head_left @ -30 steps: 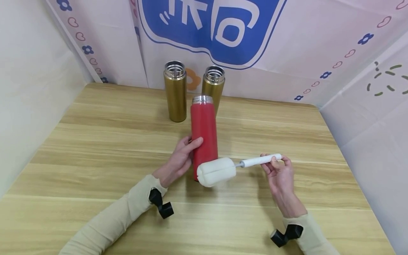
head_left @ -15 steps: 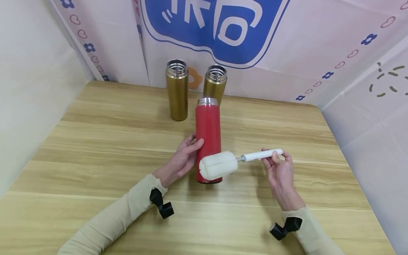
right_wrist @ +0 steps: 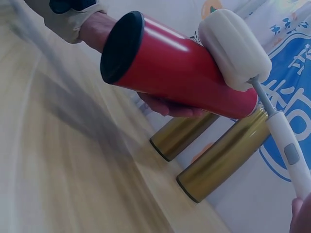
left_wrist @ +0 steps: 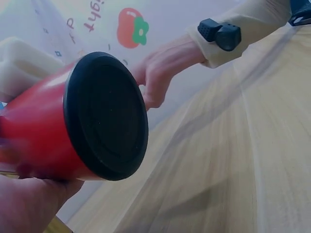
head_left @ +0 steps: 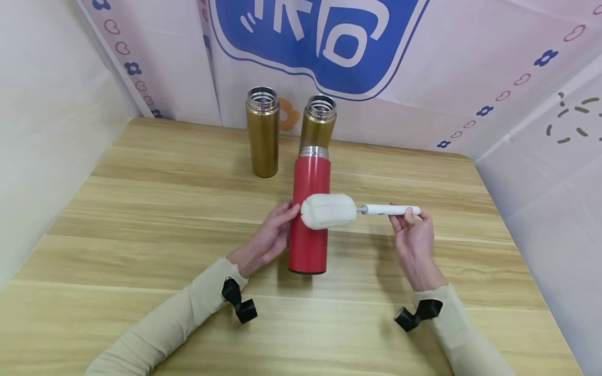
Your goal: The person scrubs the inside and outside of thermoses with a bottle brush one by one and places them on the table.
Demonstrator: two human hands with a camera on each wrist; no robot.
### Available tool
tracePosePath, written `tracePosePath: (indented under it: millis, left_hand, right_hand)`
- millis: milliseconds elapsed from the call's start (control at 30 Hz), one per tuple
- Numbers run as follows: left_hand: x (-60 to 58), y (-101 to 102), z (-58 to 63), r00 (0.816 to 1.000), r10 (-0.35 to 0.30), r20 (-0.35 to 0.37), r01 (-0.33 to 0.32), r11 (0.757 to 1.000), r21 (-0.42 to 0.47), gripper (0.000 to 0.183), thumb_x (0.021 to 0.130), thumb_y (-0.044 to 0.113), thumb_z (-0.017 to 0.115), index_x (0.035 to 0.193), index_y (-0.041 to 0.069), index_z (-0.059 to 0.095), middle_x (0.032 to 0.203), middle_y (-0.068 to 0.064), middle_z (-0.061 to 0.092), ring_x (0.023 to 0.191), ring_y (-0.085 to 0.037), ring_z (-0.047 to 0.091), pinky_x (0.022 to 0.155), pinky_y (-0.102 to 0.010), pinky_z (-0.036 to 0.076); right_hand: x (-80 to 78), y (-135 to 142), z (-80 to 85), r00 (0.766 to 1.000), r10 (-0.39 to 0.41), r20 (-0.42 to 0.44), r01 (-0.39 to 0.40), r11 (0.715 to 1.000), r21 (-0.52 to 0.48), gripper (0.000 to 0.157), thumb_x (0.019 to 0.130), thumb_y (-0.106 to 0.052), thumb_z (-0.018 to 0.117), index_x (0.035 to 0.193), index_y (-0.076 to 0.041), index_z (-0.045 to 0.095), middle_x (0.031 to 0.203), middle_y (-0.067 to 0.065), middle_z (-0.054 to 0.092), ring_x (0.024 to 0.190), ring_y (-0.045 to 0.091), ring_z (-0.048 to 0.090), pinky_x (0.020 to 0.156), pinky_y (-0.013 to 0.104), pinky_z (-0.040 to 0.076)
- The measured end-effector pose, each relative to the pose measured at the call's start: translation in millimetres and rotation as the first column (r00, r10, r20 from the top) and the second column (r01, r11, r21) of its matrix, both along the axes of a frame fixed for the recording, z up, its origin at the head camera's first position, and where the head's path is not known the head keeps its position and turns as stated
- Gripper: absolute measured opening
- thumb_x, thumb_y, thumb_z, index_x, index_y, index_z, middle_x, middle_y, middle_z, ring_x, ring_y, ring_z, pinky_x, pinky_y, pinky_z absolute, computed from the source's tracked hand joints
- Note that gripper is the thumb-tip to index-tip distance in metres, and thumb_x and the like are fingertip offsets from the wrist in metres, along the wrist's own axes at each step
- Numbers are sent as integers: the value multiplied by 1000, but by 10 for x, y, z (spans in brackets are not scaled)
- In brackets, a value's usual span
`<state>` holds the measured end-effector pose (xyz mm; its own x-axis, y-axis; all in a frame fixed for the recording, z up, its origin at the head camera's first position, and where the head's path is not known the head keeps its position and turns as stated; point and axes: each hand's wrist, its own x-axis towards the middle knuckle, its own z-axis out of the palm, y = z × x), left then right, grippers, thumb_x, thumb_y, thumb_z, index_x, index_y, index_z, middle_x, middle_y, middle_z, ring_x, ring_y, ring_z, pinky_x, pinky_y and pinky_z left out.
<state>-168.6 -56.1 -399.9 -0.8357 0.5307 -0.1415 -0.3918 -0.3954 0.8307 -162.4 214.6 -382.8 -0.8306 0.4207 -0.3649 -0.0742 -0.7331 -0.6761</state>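
My left hand grips a red thermos bottle around its left side, lifted above the table and tilted, its bare metal mouth pointing away from me. The left wrist view shows the bottle's black base close up. In my right hand I pinch the white handle of a sponge bottle brush near its end. The brush's pale foam head lies across the front of the red bottle in the head view; in the right wrist view the foam head appears beside the bottle's upper part. Whether they touch I cannot tell.
Two gold thermos bottles stand uncapped at the back of the wooden table: one gold bottle on the left, and another gold bottle partly hidden behind the red one. A printed cloth backdrop rises behind them.
The brush has risen along the red bottle and turned nearly level as my right hand moved up slightly. The bottle has shifted a little right and tilted, still in my left hand.
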Motion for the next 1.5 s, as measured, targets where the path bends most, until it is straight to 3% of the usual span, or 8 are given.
tracePosePath:
  millis: [233,400,600,967,1233,1333,1500]
  left_hand:
    - [5,5,-2,1000,-3,-5,3,1000,-2,36,98,28,44,129,10,40,110,6,59,105,-10,56,94,-31,43]
    - [10,7,-9,1000,-22,-22,21,1000,-17,49,94,26,55,135,6,36,112,4,58,104,-11,58,92,-31,47]
    - [6,7,7,999,-32,-33,31,999,-31,48,93,18,51,136,2,36,113,2,59,104,-13,58,93,-31,48]
    - [-17,-7,-6,993,-90,-79,86,995,-53,55,89,20,59,136,0,39,115,-2,58,104,-16,59,93,-34,49]
    - [-22,10,17,997,-46,-69,43,998,-54,61,88,14,51,142,5,23,125,-8,52,106,-15,58,92,-35,49]
    - [-29,13,14,996,-43,-74,38,997,-68,63,87,18,54,142,4,25,123,-8,53,104,-15,59,90,-35,50]
    - [-50,29,0,994,-56,-90,47,994,-103,80,81,36,72,141,6,30,122,-10,55,103,-17,61,89,-39,51]
  right_hand:
    - [-128,-17,61,998,-48,-35,47,999,-23,9,97,1,37,96,-5,30,102,14,43,72,22,70,68,29,58]
    - [-187,-41,90,997,-58,-49,57,998,-22,9,97,3,38,92,-2,32,99,15,45,71,23,70,68,29,58]
    - [-234,-51,124,993,-104,-61,101,994,-49,9,96,3,41,90,-1,35,96,16,50,69,23,70,67,30,58]
    - [-327,-33,215,980,-179,-83,171,981,-95,9,95,5,42,91,-1,37,95,16,50,73,27,70,67,32,59]
    - [-356,-62,242,972,-220,-78,212,972,-98,11,95,4,44,94,-4,36,102,17,49,77,28,70,71,34,59]
    - [-354,-77,246,970,-231,-77,224,970,-90,12,95,3,45,97,-5,36,106,18,49,80,29,70,73,35,58]
    - [-361,-99,243,970,-227,-86,221,973,-72,13,94,3,45,98,-5,36,104,18,50,82,29,70,74,34,58]
